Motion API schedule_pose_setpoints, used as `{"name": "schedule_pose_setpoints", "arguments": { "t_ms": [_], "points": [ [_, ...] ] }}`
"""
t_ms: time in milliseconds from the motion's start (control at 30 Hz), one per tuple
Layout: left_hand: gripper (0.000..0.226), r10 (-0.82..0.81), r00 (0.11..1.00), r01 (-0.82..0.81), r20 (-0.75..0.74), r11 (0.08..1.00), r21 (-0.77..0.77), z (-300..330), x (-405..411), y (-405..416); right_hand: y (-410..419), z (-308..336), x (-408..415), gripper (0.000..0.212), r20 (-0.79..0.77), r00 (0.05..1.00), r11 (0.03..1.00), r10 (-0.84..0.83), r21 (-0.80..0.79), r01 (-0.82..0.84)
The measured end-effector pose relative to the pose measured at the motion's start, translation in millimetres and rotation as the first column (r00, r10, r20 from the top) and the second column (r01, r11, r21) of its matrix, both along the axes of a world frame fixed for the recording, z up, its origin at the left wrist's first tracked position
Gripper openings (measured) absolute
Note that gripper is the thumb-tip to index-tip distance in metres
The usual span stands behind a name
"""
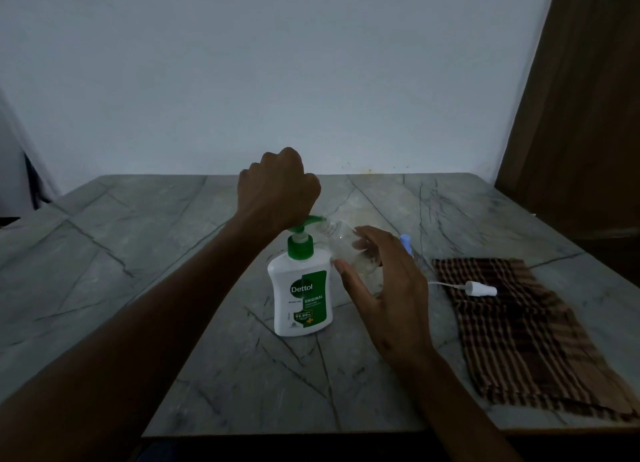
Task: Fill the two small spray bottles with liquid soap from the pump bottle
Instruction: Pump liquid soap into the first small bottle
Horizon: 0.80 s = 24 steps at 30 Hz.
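The white pump bottle with its green label stands upright on the grey marble table, and everything else can be placed from it. Directly above it, the left hand is closed into a fist, its underside resting on the green pump head; the fingers are curled out of sight, so whether they wrap anything cannot be told. Just right of the pump bottle, the right hand holds a clear small spray bottle between thumb and fingers, tilted so its open neck meets the tip of the green spout. The bottle's contents are hard to read in the dim light. Farther right, behind that hand, a second small bottle with a pale blue top shows only in part. Well to the right of the pump bottle lies a brown checked cloth, and a white spray nozzle rests on its near-left part, its thin dip tube pointing back toward the pump bottle.
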<state>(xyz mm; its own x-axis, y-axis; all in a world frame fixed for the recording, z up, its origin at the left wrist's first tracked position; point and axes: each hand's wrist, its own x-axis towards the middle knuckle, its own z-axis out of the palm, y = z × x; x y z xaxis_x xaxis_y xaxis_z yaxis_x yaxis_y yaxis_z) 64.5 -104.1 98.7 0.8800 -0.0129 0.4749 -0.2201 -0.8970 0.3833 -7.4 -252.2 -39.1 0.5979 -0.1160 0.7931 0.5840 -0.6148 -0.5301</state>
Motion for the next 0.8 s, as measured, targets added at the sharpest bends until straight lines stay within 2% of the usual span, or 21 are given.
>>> {"name": "schedule_pose_setpoints", "arguments": {
  "t_ms": [133, 400, 667, 800],
  "points": [
    [0.024, -0.025, 0.998, 0.024, -0.053, 1.0, -0.02, -4, 1, 0, 1, -3, 1, 0.042, 0.001, 1.0, 1.0, 0.02, 0.017, -0.02],
    [0.024, 0.0, 1.0, 0.0, -0.027, 1.0, 0.0, -7, -3, -1, 0, -9, 8, 0.042, 0.027, 0.999, 0.999, 0.031, 0.008, -0.031],
    [0.033, -0.028, 0.999, 0.026, -0.039, 0.999, -0.036, -3, -4, 0, 2, -9, 8, 0.04, -0.026, 0.999, 0.999, 0.043, 0.019, -0.043],
    [0.026, -0.001, 1.0, 0.0, -0.014, 1.0, -0.026, -8, -5, 0, 2, -9, 7, 0.04, -0.012, 0.999, 0.999, 0.05, 0.014, -0.049]
  ]
}}
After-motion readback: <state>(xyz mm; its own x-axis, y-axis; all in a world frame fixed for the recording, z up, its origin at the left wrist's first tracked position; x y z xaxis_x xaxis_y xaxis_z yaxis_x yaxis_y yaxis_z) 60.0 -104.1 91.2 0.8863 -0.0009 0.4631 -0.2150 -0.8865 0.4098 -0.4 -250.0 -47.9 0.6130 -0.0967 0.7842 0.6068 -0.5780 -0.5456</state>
